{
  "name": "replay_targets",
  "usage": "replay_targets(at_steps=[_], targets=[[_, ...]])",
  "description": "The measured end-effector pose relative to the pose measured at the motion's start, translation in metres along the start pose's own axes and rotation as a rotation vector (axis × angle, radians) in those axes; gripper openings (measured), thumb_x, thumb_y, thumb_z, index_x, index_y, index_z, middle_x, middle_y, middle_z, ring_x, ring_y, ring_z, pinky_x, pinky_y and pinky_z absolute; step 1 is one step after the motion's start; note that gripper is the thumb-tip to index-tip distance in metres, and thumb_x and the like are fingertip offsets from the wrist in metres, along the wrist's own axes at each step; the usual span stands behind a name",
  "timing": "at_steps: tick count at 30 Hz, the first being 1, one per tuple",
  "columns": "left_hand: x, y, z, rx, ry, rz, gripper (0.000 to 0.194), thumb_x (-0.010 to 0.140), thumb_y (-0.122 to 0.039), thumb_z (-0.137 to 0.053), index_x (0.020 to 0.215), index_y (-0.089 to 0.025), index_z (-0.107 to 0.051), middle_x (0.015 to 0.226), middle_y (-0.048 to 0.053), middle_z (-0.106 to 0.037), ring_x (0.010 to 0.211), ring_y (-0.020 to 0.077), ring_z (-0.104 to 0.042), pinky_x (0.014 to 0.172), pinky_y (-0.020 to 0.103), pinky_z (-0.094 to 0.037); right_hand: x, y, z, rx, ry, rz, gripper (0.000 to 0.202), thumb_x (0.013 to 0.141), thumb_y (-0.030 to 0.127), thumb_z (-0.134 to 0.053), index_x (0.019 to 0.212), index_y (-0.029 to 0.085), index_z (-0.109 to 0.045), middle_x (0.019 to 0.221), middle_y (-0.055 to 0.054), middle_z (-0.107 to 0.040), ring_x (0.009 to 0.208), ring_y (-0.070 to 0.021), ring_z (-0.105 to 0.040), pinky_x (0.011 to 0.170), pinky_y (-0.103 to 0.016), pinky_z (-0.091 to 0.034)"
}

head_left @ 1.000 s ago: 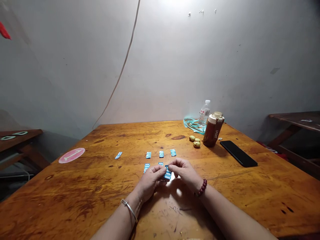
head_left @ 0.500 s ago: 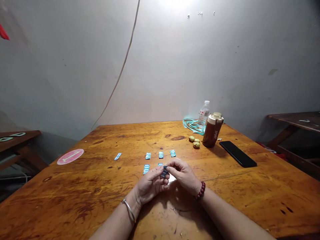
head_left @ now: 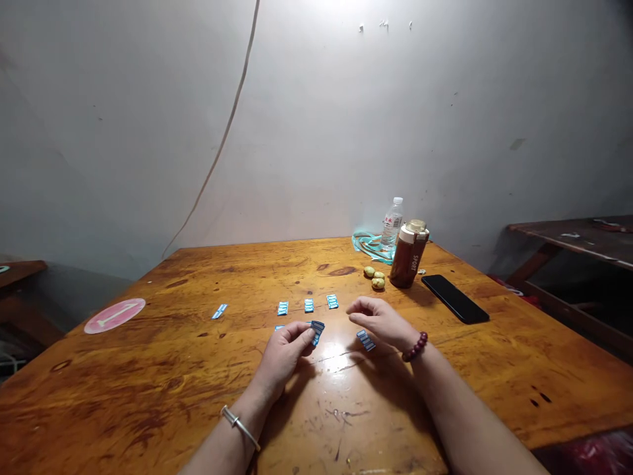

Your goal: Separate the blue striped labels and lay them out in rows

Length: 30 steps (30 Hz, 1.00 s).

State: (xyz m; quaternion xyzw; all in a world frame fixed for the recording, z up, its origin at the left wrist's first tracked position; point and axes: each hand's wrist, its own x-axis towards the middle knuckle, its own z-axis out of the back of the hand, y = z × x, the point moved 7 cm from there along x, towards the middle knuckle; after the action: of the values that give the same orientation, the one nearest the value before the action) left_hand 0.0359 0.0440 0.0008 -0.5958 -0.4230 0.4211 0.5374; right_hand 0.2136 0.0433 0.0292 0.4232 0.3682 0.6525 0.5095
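Right hand [head_left: 383,321] now apart from blue cards [head_left: 318,332] in left hand [head_left: 284,351]

Bare table [head_left: 331,402] runs between the left hand [head_left: 285,351] and the right hand [head_left: 382,322], though a blue card [head_left: 366,340] lies under the right one's near side. Beyond, a row of small cards [head_left: 309,305] lies flat (a hand could pass over). Rightward, yellowish lumps [head_left: 378,284], a flask [head_left: 409,256] and a phone [head_left: 455,299] hem the way; leftward, wood is open to a lone card [head_left: 219,311].
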Motion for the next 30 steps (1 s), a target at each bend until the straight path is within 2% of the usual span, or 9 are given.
replay_targets(at_steps=[2, 5, 9, 13, 15, 17, 21, 26, 30], targets=[[0.001, 0.001, 0.004, -0.012, -0.025, 0.014, 0.024, 0.06, -0.037, -0.062, 0.069, -0.014, -0.062, 0.061, 0.001, -0.056, 0.053, 0.0081, -0.048, 0.051, 0.018, -0.037, 0.0, -0.022, 0.014, -0.055, 0.035, -0.132, 0.017, 0.063, 0.023, -0.058, 0.077, 0.015, -0.059, 0.064, 0.001, -0.054, 0.057, -0.0107, -0.048, 0.054, -0.022, -0.036], [0.002, 0.006, 0.005, -0.006, -0.024, 0.038, 0.025, 0.061, -0.038, -0.062, 0.071, -0.015, -0.062, 0.06, 0.0, -0.055, 0.052, 0.0076, -0.047, 0.048, 0.017, -0.036, -0.001, -0.046, 0.02, -0.143, 0.087, -0.199, 0.027, 0.056, 0.018, -0.062, 0.083, 0.016, -0.061, 0.063, 0.002, -0.053, 0.054, -0.0097, -0.046, 0.05, -0.02, -0.034], [0.004, 0.012, 0.007, 0.001, -0.032, 0.045, 0.027, 0.062, -0.039, -0.061, 0.073, -0.015, -0.06, 0.059, -0.001, -0.053, 0.051, 0.0067, -0.047, 0.046, 0.016, -0.036, 0.001, -0.057, 0.014, -0.25, 0.081, -0.187, 0.018, 0.048, 0.007, -0.061, 0.064, 0.016, -0.061, 0.057, 0.003, -0.054, 0.051, -0.0088, -0.045, 0.047, -0.019, -0.03], [0.004, 0.018, 0.005, -0.044, -0.032, 0.076, 0.029, 0.06, -0.041, -0.062, 0.073, -0.015, -0.06, 0.057, -0.002, -0.051, 0.049, 0.0063, -0.046, 0.044, 0.016, -0.036, 0.003, -0.046, -0.001, -0.197, 0.075, -0.191, 0.003, 0.058, 0.012, -0.055, 0.059, 0.015, -0.055, 0.053, 0.003, -0.053, 0.048, -0.0081, -0.045, 0.046, -0.019, -0.031], [0.004, 0.019, 0.002, -0.058, -0.021, 0.098, 0.029, 0.06, -0.04, -0.062, 0.074, -0.014, -0.06, 0.055, -0.002, -0.05, 0.047, 0.0057, -0.044, 0.043, 0.016, -0.035, 0.003, -0.035, -0.014, -0.016, 0.052, -0.19, 0.003, 0.066, 0.018, -0.05, 0.067, 0.016, -0.053, 0.055, 0.003, -0.054, 0.046, -0.0077, -0.046, 0.046, -0.019, -0.034], [0.003, 0.019, -0.002, -0.05, -0.002, 0.109, 0.028, 0.06, -0.039, -0.063, 0.073, -0.014, -0.061, 0.053, -0.003, -0.048, 0.045, 0.0046, -0.042, 0.043, 0.015, -0.034, 0.002, -0.02, -0.027, 0.179, 0.005, -0.129, 0.006, 0.065, 0.021, -0.054, 0.065, 0.016, -0.051, 0.059, 0.003, -0.053, 0.05, -0.0072, -0.047, 0.048, -0.019, -0.036], [0.001, 0.013, -0.008, -0.024, 0.012, 0.11, 0.026, 0.06, -0.036, -0.063, 0.07, -0.012, -0.063, 0.048, -0.004, -0.046, 0.04, 0.0032, -0.037, 0.039, 0.015, -0.03, -0.002, -0.003, -0.045, 0.277, -0.089, -0.025, 0.009, 0.065, 0.023, -0.056, 0.064, 0.015, -0.051, 0.059, 0.003, -0.051, 0.054, -0.0073, -0.046, 0.05, -0.019, -0.037], [0.0, 0.006, -0.009, -0.007, -0.011, 0.072, 0.023, 0.06, -0.033, -0.063, 0.067, -0.011, -0.063, 0.052, -0.002, -0.05, 0.042, 0.0039, -0.039, 0.04, 0.016, -0.033, -0.005, -0.006, -0.057, 0.438, -0.02, -0.154, 0.013, 0.067, 0.026, -0.056, 0.066, 0.015, -0.051, 0.053, 0.004, -0.051, 0.048, -0.0067, -0.045, 0.046, -0.019, -0.035], [0.002, 0.009, -0.009, -0.039, 0.0, 0.045, 0.025, 0.061, -0.032, -0.063, 0.076, -0.012, -0.061, 0.052, -0.003, -0.05, 0.039, 0.0026, -0.036, 0.038, 0.015, -0.03, -0.005, -0.008, -0.058, 0.521, 0.002, -0.232, 0.015, 0.068, 0.028, -0.055, 0.067, 0.014, -0.052, 0.055, 0.002, -0.054, 0.05, -0.0072, -0.049, 0.049, -0.019, -0.038]])
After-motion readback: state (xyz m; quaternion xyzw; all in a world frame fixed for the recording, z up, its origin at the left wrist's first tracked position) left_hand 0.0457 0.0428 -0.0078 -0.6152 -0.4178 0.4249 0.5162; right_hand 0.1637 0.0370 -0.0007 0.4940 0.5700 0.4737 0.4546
